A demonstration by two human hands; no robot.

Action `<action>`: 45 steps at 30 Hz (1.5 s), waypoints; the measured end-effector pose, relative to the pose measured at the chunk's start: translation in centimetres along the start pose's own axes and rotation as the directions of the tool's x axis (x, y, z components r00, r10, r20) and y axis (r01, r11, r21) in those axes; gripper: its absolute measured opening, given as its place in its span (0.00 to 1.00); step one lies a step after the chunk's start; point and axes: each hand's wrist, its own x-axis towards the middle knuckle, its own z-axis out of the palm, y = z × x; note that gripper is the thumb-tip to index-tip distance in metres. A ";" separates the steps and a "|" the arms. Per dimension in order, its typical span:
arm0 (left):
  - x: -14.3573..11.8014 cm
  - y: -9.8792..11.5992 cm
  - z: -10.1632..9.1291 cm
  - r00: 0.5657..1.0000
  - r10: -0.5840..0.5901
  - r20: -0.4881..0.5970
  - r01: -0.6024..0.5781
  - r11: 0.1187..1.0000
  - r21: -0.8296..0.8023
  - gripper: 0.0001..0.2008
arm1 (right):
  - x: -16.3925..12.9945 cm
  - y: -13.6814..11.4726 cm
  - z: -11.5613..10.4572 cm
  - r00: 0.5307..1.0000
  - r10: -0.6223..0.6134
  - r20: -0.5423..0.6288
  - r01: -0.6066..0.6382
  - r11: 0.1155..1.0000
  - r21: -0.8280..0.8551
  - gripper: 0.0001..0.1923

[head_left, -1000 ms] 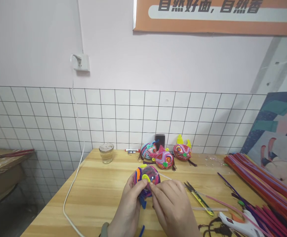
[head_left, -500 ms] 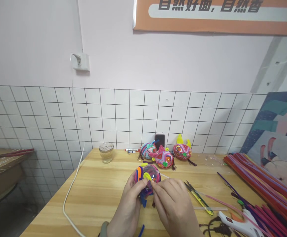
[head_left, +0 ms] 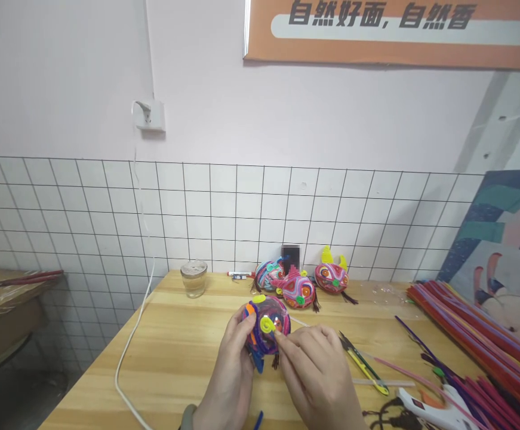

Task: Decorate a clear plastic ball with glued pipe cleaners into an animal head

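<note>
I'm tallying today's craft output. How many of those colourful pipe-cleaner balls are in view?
4. One ball is held between the left hand and right hand; three sit by the tiled wall. None seems hidden.

Your left hand (head_left: 231, 364) cups a colourful pipe-cleaner ball (head_left: 266, 325) from its left, just above the wooden table (head_left: 174, 352). Your right hand (head_left: 317, 373) pinches at the ball's right side, fingertips by its yellow spiral. Behind the ball stand three finished figures (head_left: 300, 283); to its right lie yellow snips (head_left: 362, 364), farther right a glue gun (head_left: 425, 406).
</note>
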 end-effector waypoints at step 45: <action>0.2 -0.4 0.0 0.999 0.032 -0.024 -0.030 0.997 0.077 0.20 | -0.1 -0.4 0.1 1.000 -0.005 0.023 0.005 1.000 -0.023 0.10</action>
